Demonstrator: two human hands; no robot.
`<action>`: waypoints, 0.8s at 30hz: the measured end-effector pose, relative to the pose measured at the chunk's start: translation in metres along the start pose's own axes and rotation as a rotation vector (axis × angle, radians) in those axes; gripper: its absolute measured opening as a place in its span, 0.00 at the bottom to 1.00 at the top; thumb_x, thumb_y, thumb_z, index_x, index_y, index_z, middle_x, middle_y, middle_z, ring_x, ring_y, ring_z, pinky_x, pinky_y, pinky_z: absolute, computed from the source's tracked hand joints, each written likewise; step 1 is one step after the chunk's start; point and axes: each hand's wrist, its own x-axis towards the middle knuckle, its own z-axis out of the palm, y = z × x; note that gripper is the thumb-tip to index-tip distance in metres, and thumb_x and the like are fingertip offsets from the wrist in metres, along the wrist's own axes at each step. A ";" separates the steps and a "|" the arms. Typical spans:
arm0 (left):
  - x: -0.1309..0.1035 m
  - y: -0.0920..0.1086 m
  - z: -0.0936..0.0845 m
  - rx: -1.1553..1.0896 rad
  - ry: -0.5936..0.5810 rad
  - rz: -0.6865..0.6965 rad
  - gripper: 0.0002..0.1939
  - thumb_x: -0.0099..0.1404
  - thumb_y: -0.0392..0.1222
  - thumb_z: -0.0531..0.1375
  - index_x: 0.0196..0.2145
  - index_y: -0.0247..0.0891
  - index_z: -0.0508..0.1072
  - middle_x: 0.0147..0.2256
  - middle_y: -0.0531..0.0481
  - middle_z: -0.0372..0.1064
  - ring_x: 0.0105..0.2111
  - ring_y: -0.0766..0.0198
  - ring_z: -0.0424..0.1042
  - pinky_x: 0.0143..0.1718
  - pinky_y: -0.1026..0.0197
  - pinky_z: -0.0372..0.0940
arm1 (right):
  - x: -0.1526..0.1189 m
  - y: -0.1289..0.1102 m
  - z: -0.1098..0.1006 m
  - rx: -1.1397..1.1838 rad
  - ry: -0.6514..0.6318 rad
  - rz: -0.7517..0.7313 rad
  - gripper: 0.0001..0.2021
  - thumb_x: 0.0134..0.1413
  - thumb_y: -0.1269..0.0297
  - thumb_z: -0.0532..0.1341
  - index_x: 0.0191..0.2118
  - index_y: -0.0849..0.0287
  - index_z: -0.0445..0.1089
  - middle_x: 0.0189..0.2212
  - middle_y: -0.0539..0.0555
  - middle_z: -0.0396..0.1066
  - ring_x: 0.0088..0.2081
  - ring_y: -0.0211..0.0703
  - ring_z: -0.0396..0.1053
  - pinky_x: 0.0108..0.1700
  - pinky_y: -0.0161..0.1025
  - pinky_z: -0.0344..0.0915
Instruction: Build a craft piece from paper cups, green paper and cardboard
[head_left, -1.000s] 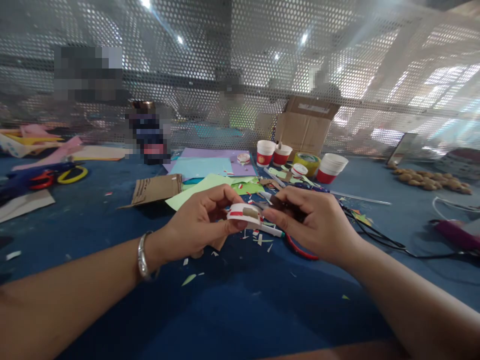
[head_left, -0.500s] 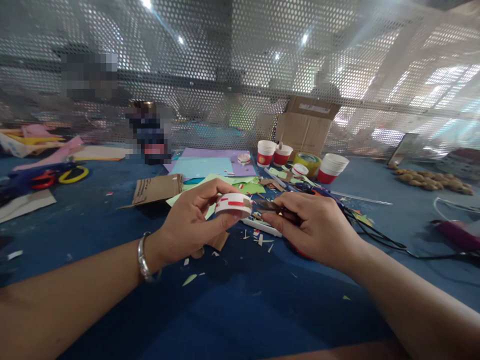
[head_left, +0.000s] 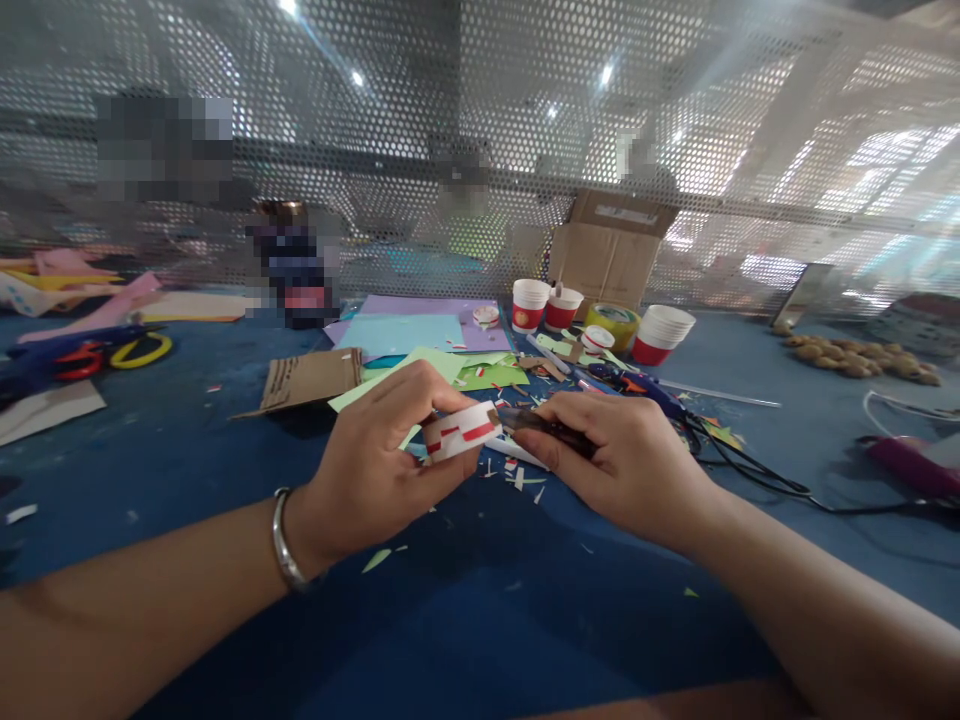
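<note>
My left hand (head_left: 375,465) pinches a short white paper ring with red patches (head_left: 463,430), its side turned toward me and tilted. My right hand (head_left: 619,455) is closed round a dark, narrow tool (head_left: 551,428), whose tip meets the right edge of the ring at a small brown patch. What kind of tool it is, I cannot tell, since my fingers cover much of it. Under and behind the hands lie green paper (head_left: 491,374) and many small scraps (head_left: 519,478) on the blue table (head_left: 480,620).
Paper cups (head_left: 529,305), a yellow tape roll (head_left: 611,325) and a cardboard box (head_left: 607,255) stand behind. Corrugated cardboard (head_left: 311,380) and yellow-handled scissors (head_left: 142,350) lie left. A blue glue gun (head_left: 645,385), its black cable and a brown nutlike pile (head_left: 862,358) are right.
The ring has tilted, its right side up, and turned in my left hand. My right hand has moved slightly left, bringing the tool's tip onto the ring's edge.
</note>
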 end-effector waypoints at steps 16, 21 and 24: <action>-0.004 0.005 0.003 0.174 0.067 0.194 0.09 0.62 0.36 0.66 0.39 0.34 0.72 0.33 0.46 0.72 0.34 0.60 0.73 0.34 0.59 0.68 | 0.001 -0.006 0.005 0.051 0.039 -0.013 0.16 0.66 0.60 0.59 0.26 0.60 0.66 0.18 0.43 0.57 0.21 0.30 0.50 0.27 0.32 0.48; -0.005 0.006 0.002 0.191 0.057 0.189 0.09 0.62 0.35 0.66 0.40 0.34 0.72 0.33 0.46 0.72 0.35 0.60 0.73 0.36 0.59 0.69 | 0.001 -0.006 0.006 0.059 0.043 -0.023 0.16 0.66 0.60 0.59 0.26 0.61 0.67 0.19 0.44 0.58 0.21 0.30 0.51 0.27 0.32 0.49; -0.007 0.004 0.002 0.181 0.044 0.203 0.11 0.62 0.35 0.66 0.42 0.35 0.72 0.34 0.46 0.72 0.36 0.60 0.73 0.39 0.57 0.70 | 0.000 -0.007 0.005 0.067 0.036 -0.024 0.16 0.66 0.60 0.59 0.27 0.61 0.68 0.20 0.45 0.60 0.22 0.30 0.52 0.27 0.32 0.49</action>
